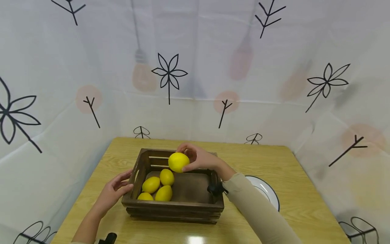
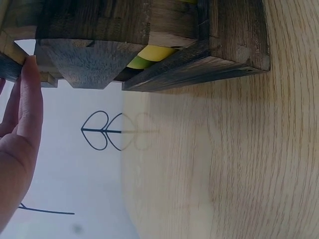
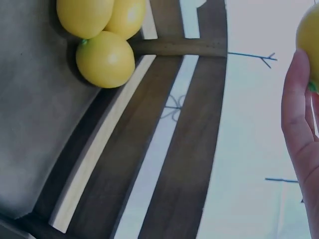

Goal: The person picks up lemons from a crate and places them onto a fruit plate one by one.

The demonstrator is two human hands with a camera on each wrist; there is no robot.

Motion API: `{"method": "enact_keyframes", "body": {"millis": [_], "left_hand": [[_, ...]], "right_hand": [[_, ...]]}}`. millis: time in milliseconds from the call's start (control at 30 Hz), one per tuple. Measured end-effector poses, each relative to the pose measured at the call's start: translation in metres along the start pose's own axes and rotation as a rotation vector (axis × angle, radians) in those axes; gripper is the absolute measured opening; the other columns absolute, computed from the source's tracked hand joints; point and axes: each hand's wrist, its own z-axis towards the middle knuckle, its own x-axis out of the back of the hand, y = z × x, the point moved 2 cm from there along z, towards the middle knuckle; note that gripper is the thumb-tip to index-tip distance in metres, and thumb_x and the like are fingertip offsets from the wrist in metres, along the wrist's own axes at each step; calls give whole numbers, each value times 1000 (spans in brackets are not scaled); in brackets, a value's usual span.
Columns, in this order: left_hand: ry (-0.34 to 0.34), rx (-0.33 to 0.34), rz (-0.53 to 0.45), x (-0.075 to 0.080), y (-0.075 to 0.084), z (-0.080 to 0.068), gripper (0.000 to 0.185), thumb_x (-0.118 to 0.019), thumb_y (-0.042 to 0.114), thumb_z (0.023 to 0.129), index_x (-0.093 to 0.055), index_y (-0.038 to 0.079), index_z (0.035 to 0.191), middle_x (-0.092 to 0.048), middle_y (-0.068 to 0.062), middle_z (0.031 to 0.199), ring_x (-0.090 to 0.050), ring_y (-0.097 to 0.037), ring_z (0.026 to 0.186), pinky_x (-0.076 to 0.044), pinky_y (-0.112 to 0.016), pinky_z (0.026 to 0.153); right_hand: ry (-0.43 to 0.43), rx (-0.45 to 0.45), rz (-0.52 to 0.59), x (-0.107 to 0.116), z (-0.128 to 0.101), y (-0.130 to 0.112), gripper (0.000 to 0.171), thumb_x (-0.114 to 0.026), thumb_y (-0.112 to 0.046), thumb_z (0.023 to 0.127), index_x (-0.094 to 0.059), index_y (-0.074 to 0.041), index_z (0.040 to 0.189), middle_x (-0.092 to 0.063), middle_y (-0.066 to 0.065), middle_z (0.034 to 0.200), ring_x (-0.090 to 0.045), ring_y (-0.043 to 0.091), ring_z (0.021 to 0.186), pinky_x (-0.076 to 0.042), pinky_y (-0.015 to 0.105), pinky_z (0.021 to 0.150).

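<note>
My right hand (image 1: 199, 158) pinches a yellow lemon (image 1: 178, 162) between thumb and fingers, over the far part of a dark wooden crate (image 1: 173, 204). In the right wrist view this lemon (image 3: 310, 40) is partly cut off at the right edge. Several other lemons (image 1: 164, 193) lie together in the crate's left half, on its brown floor. At the crate's left end, my left hand (image 1: 113, 190) rests its fingers against the side wall beside the handle hole. In the left wrist view the fingers (image 2: 31, 99) are straight and touch the wood.
A white plate with a dark rim (image 1: 272, 193) lies on the light wooden table (image 1: 304, 210) to the right of the crate, partly hidden by my right sleeve (image 1: 259, 206). A printed white cloth (image 1: 195, 115) hangs behind the table and along its sides.
</note>
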Motion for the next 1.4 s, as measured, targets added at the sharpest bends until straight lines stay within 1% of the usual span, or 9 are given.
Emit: {"method": "enact_keyframes", "body": {"millis": [133, 300, 467, 633, 800, 933, 1133, 1267, 1400], "left_hand": [[10, 5, -1, -1, 0, -1, 55, -62, 21, 91, -41, 5, 140, -41, -17, 138, -53, -3, 101, -48, -23, 80], [9, 19, -4, -2, 2, -1, 55, -62, 22, 91, -40, 6, 140, -40, -17, 139, -52, -2, 101, -48, -23, 80], [7, 32, -1, -3, 3, -1, 56, -62, 23, 91, -40, 6, 141, -39, -17, 140, -52, -3, 102, -48, -23, 80], [2, 22, 13, -2, 5, -2, 56, -61, 22, 92, -40, 6, 141, -40, -17, 139, -51, -2, 102, -48, -24, 80], [6, 17, 17, -2, 5, -2, 56, -61, 22, 92, -40, 6, 141, -39, -17, 139, -51, 0, 101, -48, -24, 79], [5, 13, 7, -2, 5, -3, 55, -61, 21, 92, -39, 6, 141, -38, -17, 140, -52, -2, 102, -48, -24, 79], [6, 13, -2, -2, 5, -4, 55, -60, 20, 92, -39, 5, 141, -37, -18, 140, -52, -3, 102, -48, -23, 79], [11, 18, -5, -3, 6, -4, 55, -60, 21, 93, -39, 5, 141, -37, -18, 140, -52, -1, 101, -48, -23, 79], [12, 18, -2, -4, 6, -4, 55, -60, 22, 93, -39, 5, 141, -37, -17, 141, -51, -1, 101, -48, -23, 80]], "right_hand": [[82, 7, -23, 2, -9, -4, 50, -76, -6, 76, -48, -4, 117, -51, 15, 113, -53, 30, 93, -51, 42, 78], [180, -3, -35, 5, -21, -8, 52, -75, 1, 74, -48, -5, 118, -51, 14, 114, -53, 30, 93, -51, 40, 80], [285, 51, -42, 8, -30, -10, 53, -72, 9, 73, -47, -1, 119, -47, 14, 118, -51, 30, 94, -51, 40, 80], [382, 84, -54, 11, -42, -14, 53, -72, 9, 74, -46, -2, 119, -47, 14, 119, -51, 30, 93, -52, 39, 78], [420, 107, -108, 13, -51, -18, 52, -75, 0, 75, -48, -4, 118, -49, 13, 116, -52, 29, 93, -51, 38, 78], [448, 135, -154, 15, -60, -19, 53, -76, -2, 74, -47, -2, 118, -48, 13, 116, -52, 28, 93, -51, 37, 78], [520, 125, -198, 19, -70, -19, 53, -75, 4, 73, -47, -2, 118, -48, 11, 115, -52, 23, 95, -50, 34, 80], [560, 113, -196, 22, -76, -19, 53, -74, 5, 73, -47, -1, 118, -48, 12, 115, -52, 26, 97, -50, 33, 82], [607, 105, -201, 26, -83, -18, 53, -75, 5, 73, -47, -1, 118, -48, 12, 114, -51, 27, 97, -50, 31, 82]]}}
